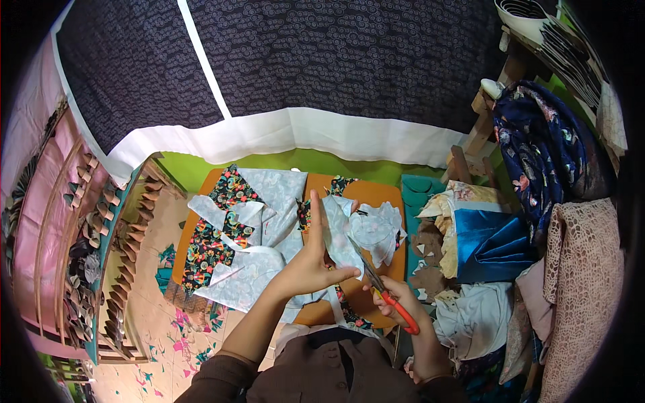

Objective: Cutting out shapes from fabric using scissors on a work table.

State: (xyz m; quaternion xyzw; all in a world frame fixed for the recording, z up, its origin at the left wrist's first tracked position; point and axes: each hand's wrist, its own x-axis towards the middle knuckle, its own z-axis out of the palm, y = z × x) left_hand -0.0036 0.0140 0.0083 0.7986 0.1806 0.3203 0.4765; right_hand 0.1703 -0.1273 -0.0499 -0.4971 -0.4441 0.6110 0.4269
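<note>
From the head view, the left hand (310, 263) is raised above the orange wooden tabletop (373, 193), its fingers pointing up and away, the thumb pressed across a pale, light-blue printed piece of cloth (341, 243) so that the cloth is pinched between thumb and palm. The right hand (396, 299) sits just beside it, lower and nearer the body, its fingers closed through the orange handles of a pair of scissors (384, 292). The steel blades run up and to the left from that hand and meet the lower right edge of the held cloth — the blades touch the fabric just beside the left thumb. So the cloth lies between the two hands, gripped by the left and met by the tool in the right.

Under the hands, more pale cut pieces (259, 258) are spread over the tabletop, mixed with black cloth bearing a bright multicoloured print (213, 245). To the right lie a folded blue satin fabric (489, 245) and, at the far right, a pink lace cloth (583, 269). Small paper and cloth scraps (176, 339) dot the floor on the left — near a rack of pink panels (47, 221).
</note>
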